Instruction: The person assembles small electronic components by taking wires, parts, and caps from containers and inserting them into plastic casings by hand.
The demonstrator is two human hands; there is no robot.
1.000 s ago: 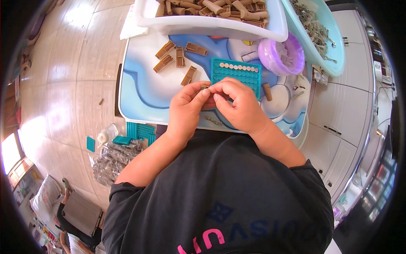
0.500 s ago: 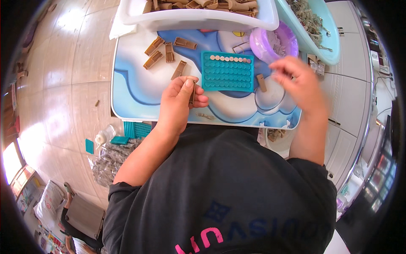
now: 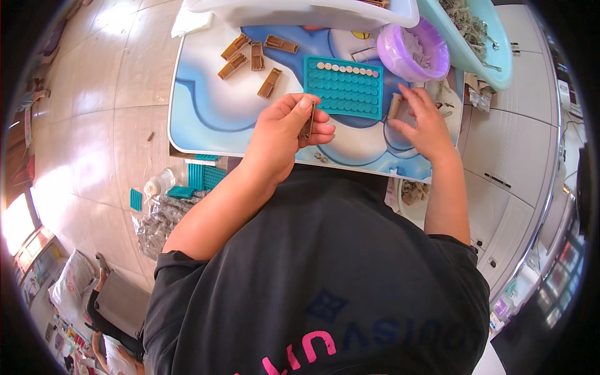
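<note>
Above the near side of the table, my left hand is closed on a brown plastic casing, held upright between thumb and fingers. My right hand is at the right, with thumb and fingers apart beside a slim tan plastic piece lying on the table. Between my hands, a little farther off, sits a teal tray with rows of round hollows; its far row holds several pale discs. Several brown open casings lie at the far left of the table.
A purple bowl with small clear pieces stands behind my right hand, a light-blue basin of metal parts beyond it. A white bin borders the far side. Teal trays and a plastic bag lie left below the table.
My right hand has come down and inward from near the purple bowl to the tan piece. My left hand still holds the casing. The whole view has shifted slightly.
</note>
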